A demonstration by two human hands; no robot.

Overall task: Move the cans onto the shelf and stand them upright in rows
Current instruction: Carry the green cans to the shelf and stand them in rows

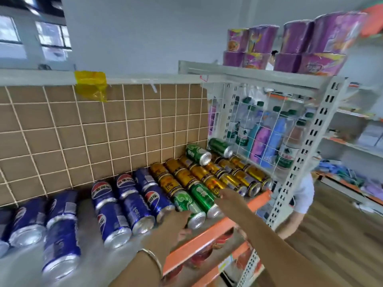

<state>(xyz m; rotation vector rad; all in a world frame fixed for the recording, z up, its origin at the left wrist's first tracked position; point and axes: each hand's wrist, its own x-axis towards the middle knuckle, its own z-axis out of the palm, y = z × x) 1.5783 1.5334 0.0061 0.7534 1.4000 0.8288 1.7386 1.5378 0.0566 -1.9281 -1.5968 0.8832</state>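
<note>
Left hand grips one green can of four; right hand: fingers blurred beside gold cans, grip cannot be told. Blue cans smeared, cut off at left.

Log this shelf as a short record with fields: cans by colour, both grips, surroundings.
blue cans: left part of the shelf, in rows, ends toward the camera
gold cans: right part, in rows
back green cans: two, lying atop the gold cans by the wall
left grip: holds the front green can
right grip: over the second green can; fingers unclear
shelf: orange front edge
purple packs: on the top shelf
bottles: behind the wire mesh
</note>
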